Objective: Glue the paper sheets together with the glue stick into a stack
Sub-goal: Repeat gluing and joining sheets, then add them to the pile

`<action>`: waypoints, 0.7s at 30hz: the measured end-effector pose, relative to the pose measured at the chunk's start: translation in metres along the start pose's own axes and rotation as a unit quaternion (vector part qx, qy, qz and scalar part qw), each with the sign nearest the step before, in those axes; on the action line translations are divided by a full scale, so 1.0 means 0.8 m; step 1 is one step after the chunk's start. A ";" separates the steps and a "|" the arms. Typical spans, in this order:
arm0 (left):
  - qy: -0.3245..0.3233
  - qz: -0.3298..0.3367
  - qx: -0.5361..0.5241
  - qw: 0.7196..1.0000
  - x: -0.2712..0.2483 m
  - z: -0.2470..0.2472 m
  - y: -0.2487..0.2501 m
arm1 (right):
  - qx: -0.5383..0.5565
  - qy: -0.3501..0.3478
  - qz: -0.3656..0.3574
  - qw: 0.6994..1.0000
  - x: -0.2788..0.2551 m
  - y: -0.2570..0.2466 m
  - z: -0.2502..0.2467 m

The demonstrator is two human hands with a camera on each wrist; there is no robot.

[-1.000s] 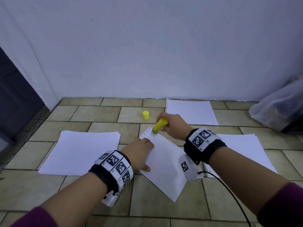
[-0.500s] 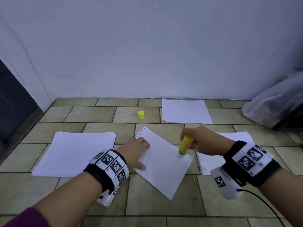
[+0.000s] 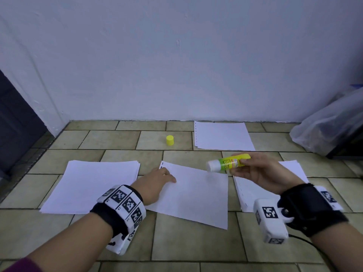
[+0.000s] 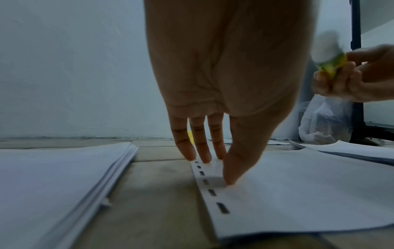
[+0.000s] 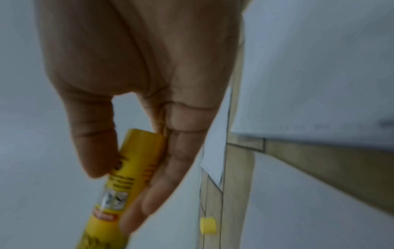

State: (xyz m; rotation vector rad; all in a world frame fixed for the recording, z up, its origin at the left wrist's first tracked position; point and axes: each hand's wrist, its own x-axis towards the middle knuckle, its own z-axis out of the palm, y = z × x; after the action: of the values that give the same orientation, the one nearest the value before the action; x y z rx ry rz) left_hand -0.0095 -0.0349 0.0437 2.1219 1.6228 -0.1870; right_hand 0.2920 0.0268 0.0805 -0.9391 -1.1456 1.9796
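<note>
Pinning the single sheet (image 3: pixel 196 195) at its punched edge, left hand (image 3: pixel 155 185) lies flat, fingers straight; right hand (image 3: pixel 259 173) grips the uncapped glue stick (image 3: pixel 227 162), lifted off the paper. Judged: no sheet stacked on it yet. Piles left (image 3: pixel 92 185) and right (image 3: pixel 255 191); cap (image 3: pixel 170 140) and another pile (image 3: pixel 223 136) near the wall

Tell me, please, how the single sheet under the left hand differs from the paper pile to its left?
The single sheet is one layer lying askew to the floor tiles; the paper pile is many layers, roughly square to them. The left hand presses the sheet's punched edge; the pile lies untouched. Both are white and flat on the floor.
</note>
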 end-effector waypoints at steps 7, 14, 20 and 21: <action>0.008 -0.037 -0.001 0.999 -0.003 0.000 -0.006 | 0.158 0.015 -0.018 0.987 0.042 0.042 0.045; -0.011 -0.051 -0.029 0.998 -0.001 -0.008 -0.014 | -0.213 0.159 -0.055 0.962 0.128 0.053 0.082; -0.001 -0.046 -0.040 0.998 0.002 -0.008 -0.014 | -0.538 0.171 -0.055 0.824 0.190 0.049 0.102; -0.001 -0.046 -0.039 0.998 0.002 -0.007 -0.015 | -0.557 0.166 -0.052 0.812 0.196 0.048 0.107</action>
State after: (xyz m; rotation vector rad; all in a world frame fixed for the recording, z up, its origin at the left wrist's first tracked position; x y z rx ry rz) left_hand -0.0211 -0.0286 0.0451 1.9894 1.7001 -0.1520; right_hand 0.1316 0.1022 0.0367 -1.6322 -2.0959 0.8304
